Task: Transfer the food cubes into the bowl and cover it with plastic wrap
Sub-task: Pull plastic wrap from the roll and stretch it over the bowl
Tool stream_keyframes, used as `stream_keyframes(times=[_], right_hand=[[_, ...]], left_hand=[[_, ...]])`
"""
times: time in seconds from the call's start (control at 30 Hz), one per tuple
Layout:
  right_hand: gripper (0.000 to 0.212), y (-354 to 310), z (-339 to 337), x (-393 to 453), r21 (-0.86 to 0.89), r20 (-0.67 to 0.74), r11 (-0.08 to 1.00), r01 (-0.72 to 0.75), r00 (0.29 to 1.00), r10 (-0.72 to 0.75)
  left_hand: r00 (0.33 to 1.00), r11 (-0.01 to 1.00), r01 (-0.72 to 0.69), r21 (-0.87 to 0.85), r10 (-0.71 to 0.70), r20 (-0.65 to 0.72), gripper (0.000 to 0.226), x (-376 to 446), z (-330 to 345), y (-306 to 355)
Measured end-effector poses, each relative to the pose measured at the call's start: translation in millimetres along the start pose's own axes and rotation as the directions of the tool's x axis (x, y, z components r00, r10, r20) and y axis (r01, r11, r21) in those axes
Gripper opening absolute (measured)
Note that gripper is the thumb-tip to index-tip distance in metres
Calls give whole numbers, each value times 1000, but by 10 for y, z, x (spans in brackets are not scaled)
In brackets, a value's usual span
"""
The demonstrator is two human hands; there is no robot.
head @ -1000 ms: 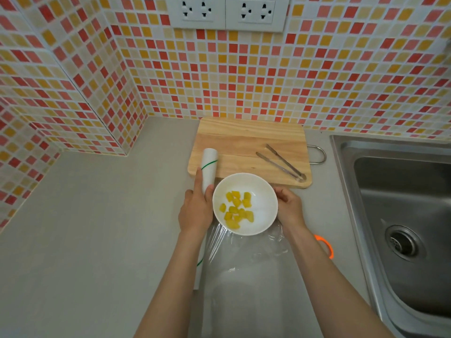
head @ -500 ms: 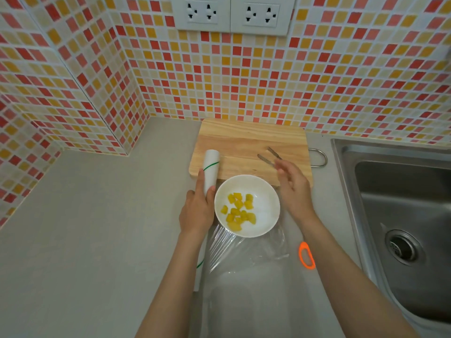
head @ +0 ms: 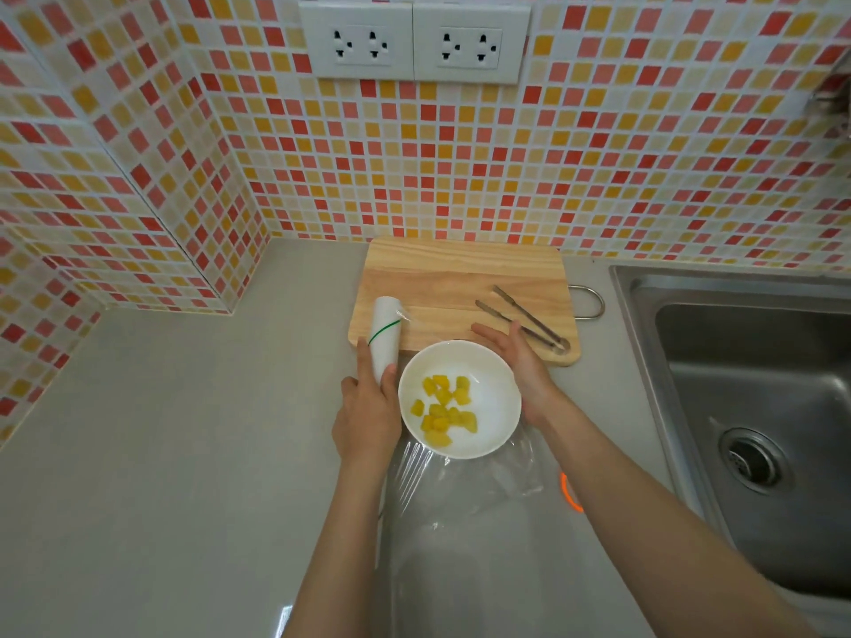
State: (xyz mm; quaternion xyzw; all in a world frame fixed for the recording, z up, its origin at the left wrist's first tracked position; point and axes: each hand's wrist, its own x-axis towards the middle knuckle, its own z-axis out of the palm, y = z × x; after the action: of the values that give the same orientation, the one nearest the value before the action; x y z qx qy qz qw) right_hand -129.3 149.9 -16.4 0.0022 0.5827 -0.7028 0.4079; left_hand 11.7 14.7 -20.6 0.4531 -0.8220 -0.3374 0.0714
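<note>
A white bowl [head: 488, 407] holding several yellow food cubes [head: 444, 409] stands on a sheet of clear plastic wrap [head: 465, 508] spread over the counter toward me. My left hand [head: 368, 416] is shut on the white plastic wrap roll [head: 386, 336], just left of the bowl. The roll's far end lies over the wooden cutting board [head: 460, 287]. My right hand [head: 520, 366] rests flat, fingers straight, against the bowl's right rim and holds nothing.
Metal tongs [head: 529, 322] lie on the board's right part, just beyond my right hand. An orange object [head: 568, 492] peeks out beside my right forearm. A steel sink [head: 755, 407] takes up the right side. Tiled walls stand behind and left.
My right hand went from the bowl's right rim up toward the tongs, then came back down beside the bowl. The left hand stays on the roll.
</note>
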Motion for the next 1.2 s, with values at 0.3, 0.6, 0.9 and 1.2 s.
stream_keyframes(times=[0.3, 0.6, 0.9, 1.2], right_hand=[[49, -220, -129, -385, -116, -600, 905, 408, 698, -392], [48, 509, 556, -781, -34, -599, 871, 490, 688, -410], [56, 673, 462, -637, 13, -601, 897, 442, 720, -346], [144, -136, 107, -774, -924, 315, 103, 368, 886, -340]], left_hand=[[1000, 1000, -11, 18, 11, 2, 62, 24, 1, 21], [1000, 1000, 6, 22, -6, -5, 62, 7, 15, 44], [1000, 1000, 17, -2, -17, -8, 63, 7, -8, 54], [993, 994, 71, -80, -64, 96, 69, 46, -56, 55]])
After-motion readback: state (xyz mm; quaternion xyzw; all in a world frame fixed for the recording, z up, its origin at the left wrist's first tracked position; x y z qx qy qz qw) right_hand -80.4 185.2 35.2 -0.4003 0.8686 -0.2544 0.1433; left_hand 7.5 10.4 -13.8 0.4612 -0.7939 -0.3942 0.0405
